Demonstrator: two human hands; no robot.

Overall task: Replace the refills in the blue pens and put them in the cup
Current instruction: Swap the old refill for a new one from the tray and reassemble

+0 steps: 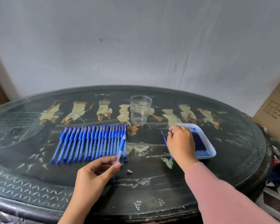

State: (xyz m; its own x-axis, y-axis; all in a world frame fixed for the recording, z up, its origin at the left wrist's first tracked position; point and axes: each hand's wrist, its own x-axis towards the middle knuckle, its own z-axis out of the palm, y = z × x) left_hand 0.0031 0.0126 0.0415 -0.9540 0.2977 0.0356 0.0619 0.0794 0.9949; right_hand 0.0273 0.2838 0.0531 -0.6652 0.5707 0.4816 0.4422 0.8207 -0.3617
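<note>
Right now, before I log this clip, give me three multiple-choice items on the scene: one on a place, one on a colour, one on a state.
1. Where is the refill tray?
A. on the floor
B. at the right hand, right of the cup
C. against the wall

2. What colour is the right sleeve?
A. green
B. pink
C. black

3. How is the cup?
A. upright and empty
B. full of water
C. tipped over

Answers:
1 B, the right hand's fingers reach over the tray's left part.
2 B, the cloth on the forearm is pink.
3 A, it stands on its base and its clear wall shows nothing inside.
</note>
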